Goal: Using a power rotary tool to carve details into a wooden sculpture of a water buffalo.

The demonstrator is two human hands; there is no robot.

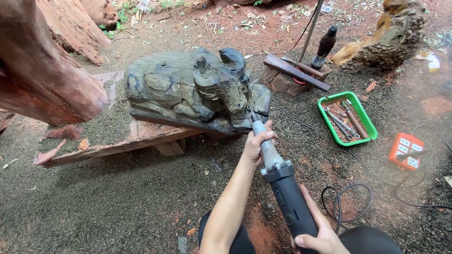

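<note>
From the head camera, the left hand (256, 143) wraps around the grey metal neck of a long power grinder (278, 181), and the right hand (318, 233) grips its dark body near the bottom edge. The tool's tip touches the near right edge of a dark wooden carving (188, 89) resting on a reddish plank (117, 143). A green tray (368, 123) of tools lies to the right, with an orange power strip (406, 150) beyond it.

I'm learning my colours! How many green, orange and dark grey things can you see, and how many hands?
Green: 1, the tray of hand tools
Orange: 1, the power strip
Dark grey: 1, the wood carving
Hands: 2, left hand and right hand, both on the power carving tool
Total: 5
</note>
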